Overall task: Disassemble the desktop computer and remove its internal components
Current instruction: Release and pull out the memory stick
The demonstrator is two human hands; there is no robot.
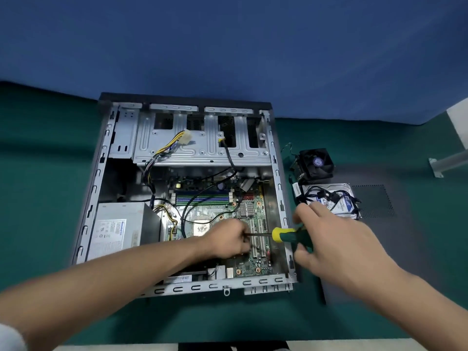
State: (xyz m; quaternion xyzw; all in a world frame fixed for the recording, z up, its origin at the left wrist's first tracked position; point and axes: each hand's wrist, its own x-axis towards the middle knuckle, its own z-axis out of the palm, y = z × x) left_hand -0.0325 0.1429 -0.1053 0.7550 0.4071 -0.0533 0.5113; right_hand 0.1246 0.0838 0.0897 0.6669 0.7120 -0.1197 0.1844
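Now | right hand (pixel 336 239) grip curled round screwdriver (pixel 286 234) | left hand (pixel 231 240) grip pinching its shaft over motherboard (pixel 255 264)

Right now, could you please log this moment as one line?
right hand grips screwdriver | left hand steadies its shaft over motherboard | cooler fan, hard drive out

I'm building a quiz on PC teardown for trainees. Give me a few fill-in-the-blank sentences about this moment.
1. The right hand grips a ____ by its green and yellow handle.
2. The left hand holds the tool's shaft above the ____ inside the case.
3. The cooler fan lies outside the case, behind the ____.
4. The power supply sits in the case's near-____ corner.

Missing words: screwdriver; motherboard; hard drive; left
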